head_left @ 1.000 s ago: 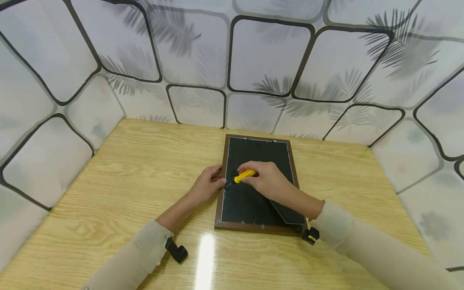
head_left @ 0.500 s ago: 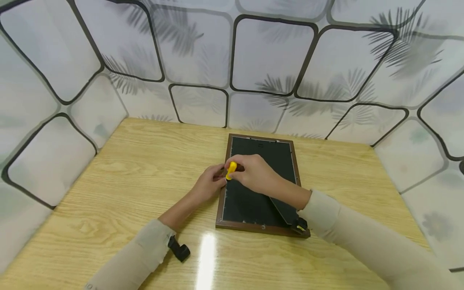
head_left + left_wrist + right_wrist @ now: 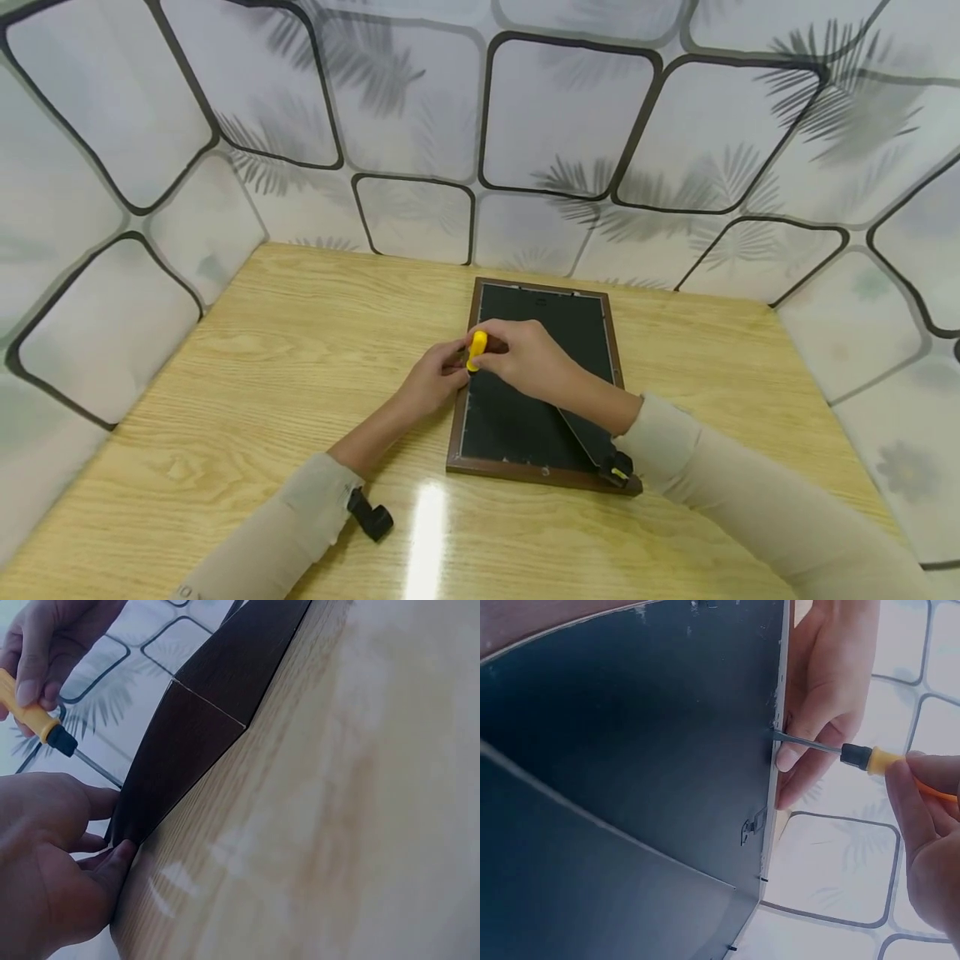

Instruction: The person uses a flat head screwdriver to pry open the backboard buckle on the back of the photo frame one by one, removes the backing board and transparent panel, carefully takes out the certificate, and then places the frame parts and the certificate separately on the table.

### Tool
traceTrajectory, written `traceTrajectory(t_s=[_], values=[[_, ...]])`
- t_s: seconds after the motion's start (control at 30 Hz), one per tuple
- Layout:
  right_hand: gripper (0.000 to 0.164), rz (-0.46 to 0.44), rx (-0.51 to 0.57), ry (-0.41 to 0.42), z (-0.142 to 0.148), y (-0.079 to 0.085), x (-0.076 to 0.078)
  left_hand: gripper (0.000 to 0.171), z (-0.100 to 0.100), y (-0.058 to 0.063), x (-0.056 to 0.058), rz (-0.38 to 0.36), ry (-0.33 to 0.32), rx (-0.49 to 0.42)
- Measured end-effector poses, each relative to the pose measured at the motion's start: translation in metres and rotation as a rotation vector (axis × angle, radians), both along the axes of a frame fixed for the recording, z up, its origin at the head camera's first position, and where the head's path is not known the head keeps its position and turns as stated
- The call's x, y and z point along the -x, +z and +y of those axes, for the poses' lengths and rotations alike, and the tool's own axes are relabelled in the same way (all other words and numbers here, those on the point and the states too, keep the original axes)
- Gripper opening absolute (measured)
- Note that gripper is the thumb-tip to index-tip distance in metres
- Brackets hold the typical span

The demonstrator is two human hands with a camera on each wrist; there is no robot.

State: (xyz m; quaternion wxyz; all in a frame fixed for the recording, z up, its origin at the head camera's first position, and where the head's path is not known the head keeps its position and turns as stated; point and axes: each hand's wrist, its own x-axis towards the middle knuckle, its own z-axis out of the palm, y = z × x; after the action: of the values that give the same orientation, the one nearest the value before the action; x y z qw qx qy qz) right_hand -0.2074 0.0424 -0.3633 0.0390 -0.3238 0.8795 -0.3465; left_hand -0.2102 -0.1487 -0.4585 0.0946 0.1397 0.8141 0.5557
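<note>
A picture frame [image 3: 495,425] lies face down on the table, its black backing board [image 3: 517,433] and brown wooden border showing. My left hand [image 3: 431,382] holds the frame's left edge, the thumb near the rim, as the left wrist view [image 3: 52,862] also shows. My right hand [image 3: 528,358] grips a screwdriver with a yellow handle [image 3: 477,350] and black collar. In the right wrist view, the tip of the screwdriver [image 3: 810,742] touches the seam between board and border, close to the left thumb. Some of the board is hidden beneath my right hand and forearm.
A stand flap [image 3: 585,433] lies on the backing board at its lower right. A small metal hanger [image 3: 748,829] and dark tabs [image 3: 763,880] sit near the frame's edge. The wooden table [image 3: 300,333] meets a patterned backdrop [image 3: 412,217] behind and at both sides.
My right hand has moved left and turned the screwdriver from slanted to nearly upright, bringing it to the frame's left edge. Over the last half second little differs. The left hand stays put.
</note>
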Motion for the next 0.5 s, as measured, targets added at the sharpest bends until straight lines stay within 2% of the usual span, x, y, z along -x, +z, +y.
traceTrajectory(t_s=[0.27,0.5], values=[[0.032,-0.067,0.043,-0.045,0.011,-0.006,-0.001,0.055,0.0,-0.001,0.001,-0.014,-0.01,-0.026],[0.033,-0.107,0.083,-0.058,0.031,-0.012,-0.005,0.059,0.002,0.0,0.0,-0.042,0.042,0.014]])
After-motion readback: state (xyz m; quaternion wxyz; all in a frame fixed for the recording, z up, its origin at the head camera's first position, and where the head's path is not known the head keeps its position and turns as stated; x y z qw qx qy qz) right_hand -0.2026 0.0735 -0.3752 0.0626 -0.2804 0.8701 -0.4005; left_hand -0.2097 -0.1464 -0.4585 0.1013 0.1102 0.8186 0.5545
